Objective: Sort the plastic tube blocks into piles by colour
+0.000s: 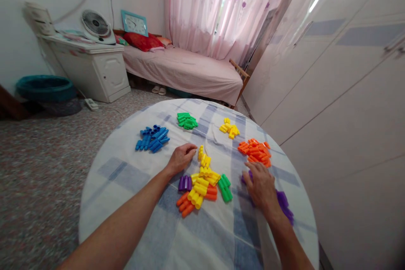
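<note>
My left hand (182,158) rests on the table with its fingers curled together, just left of a yellow piece (201,152); nothing shows in it. That piece lies at the far end of a figure-like arrangement of plastic tube blocks: yellow blocks (199,187) in the middle, a purple block (185,183) at the left, orange blocks (185,205) at the near end and green blocks (225,187) at the right. My right hand (261,183) reaches over purple blocks (284,206), fingers apart, partly covering them. Its fingertips come close to an orange pile (255,151).
Blue blocks (152,138), green blocks (187,121) and yellow blocks (229,128) lie in separate piles on the round, cloth-covered table (126,219). Beyond stand a bed (190,67), a white cabinet (110,71) with a fan (96,25), and a bin (47,88). Wardrobe doors (332,135) are at the right.
</note>
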Demonstrator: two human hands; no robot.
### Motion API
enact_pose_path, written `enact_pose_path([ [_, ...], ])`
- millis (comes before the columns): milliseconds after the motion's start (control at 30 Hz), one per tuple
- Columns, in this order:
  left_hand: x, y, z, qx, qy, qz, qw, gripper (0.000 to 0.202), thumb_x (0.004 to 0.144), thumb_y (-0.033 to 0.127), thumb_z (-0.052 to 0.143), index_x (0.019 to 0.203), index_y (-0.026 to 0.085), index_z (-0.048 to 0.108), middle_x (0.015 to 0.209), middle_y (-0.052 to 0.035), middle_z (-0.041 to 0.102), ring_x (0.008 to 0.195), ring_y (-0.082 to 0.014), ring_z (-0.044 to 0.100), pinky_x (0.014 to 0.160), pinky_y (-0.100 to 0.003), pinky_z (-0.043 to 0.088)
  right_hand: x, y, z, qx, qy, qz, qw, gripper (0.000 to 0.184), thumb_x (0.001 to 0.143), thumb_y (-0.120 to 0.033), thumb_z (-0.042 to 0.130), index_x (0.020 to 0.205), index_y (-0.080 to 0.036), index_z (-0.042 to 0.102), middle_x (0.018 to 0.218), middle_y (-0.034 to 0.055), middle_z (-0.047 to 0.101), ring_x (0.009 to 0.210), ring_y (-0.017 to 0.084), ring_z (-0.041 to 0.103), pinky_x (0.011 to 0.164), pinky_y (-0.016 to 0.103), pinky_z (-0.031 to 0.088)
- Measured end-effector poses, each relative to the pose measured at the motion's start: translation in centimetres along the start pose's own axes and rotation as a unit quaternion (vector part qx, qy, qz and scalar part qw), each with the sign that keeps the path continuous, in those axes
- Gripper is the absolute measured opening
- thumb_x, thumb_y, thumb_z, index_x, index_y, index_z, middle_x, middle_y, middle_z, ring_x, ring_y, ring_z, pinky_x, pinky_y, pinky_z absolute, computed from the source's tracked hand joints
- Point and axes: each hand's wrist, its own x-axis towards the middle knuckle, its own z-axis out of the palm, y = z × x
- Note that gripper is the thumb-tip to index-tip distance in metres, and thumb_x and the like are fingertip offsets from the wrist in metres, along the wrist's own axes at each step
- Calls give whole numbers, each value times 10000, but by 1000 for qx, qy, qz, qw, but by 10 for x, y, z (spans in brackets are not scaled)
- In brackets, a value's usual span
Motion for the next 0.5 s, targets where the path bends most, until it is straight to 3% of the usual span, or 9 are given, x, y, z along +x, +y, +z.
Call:
enact_pose_path([
  [133, 0, -3, 1, -9, 4, -11, 1000, 302, 792, 310, 484, 970, 160, 677, 827, -29, 702, 724, -147, 608, 678, -238, 457, -8, -75, -5, 176, -84, -122, 973, 274, 862, -273, 491, 1122, -231, 566, 1145, 59, 592, 1112, 199, 489, 945, 354, 356],
  [267, 1, -7, 2, -53, 7, -21, 998, 311, 799, 326, 482, 990, 154, 658, 862, -45, 708, 762, -157, 630, 704, -251, 472, -15, -138, 5, 183, -123, -179, 959, 291, 776, -309, 625, 1056, -245, 575, 1054, 34, 617, 1060, 212, 489, 929, 372, 346],
  [367, 2, -8, 1, -62, 1, -32, 998, 319, 790, 351, 503, 984, 150, 656, 877, -56, 712, 794, -175, 644, 725, -267, 483, -14, -159, 22, 126, -129, -171, 969, 231, 739, -312, 647, 937, -208, 590, 968, 54, 621, 1001, 230, 493, 920, 407, 339],
  [500, 3, -8, -1, -60, -3, -34, 998, 327, 772, 381, 529, 971, 159, 663, 887, -52, 717, 820, -188, 647, 744, -276, 487, -14, -166, 34, 103, -134, -159, 973, 211, 740, -312, 638, 904, -187, 593, 963, 72, 615, 972, 232, 505, 937, 440, 315],
])
